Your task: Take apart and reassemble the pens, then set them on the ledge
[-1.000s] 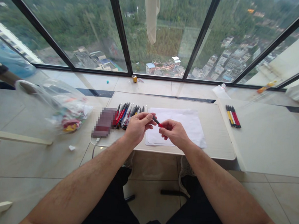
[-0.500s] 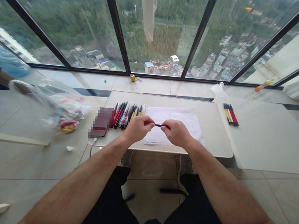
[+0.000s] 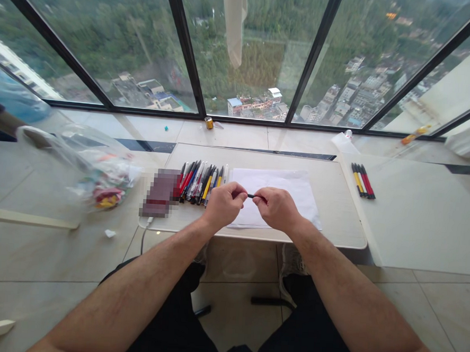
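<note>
Above the low table, my left hand [image 3: 226, 204] and my right hand [image 3: 276, 206] face each other, fingers closed. Between them they pinch a thin black pen [image 3: 250, 196], its two ends hidden in the fingers. Under the hands lies a small stack of white paper [image 3: 286, 187]. Just left of the paper, a row of several pens [image 3: 197, 181] in red, blue, black, yellow and clear rests side by side, close to my left hand. Farther right, a small group of pens [image 3: 363, 180] with yellow, white and red barrels and black ends lies on a second table.
A blurred-out dark red flat object [image 3: 160, 192] with a white cable [image 3: 146, 226] sits at the low table's [image 3: 335, 224] left end. The second table [image 3: 423, 219] adjoins on the right. On the left stands a plastic bag [image 3: 103, 184]; a gold can [image 3: 209, 123] is by the window.
My left hand has shifted slightly right, toward my right hand, so less of the black pen shows between them. My right hand stays almost in place.
</note>
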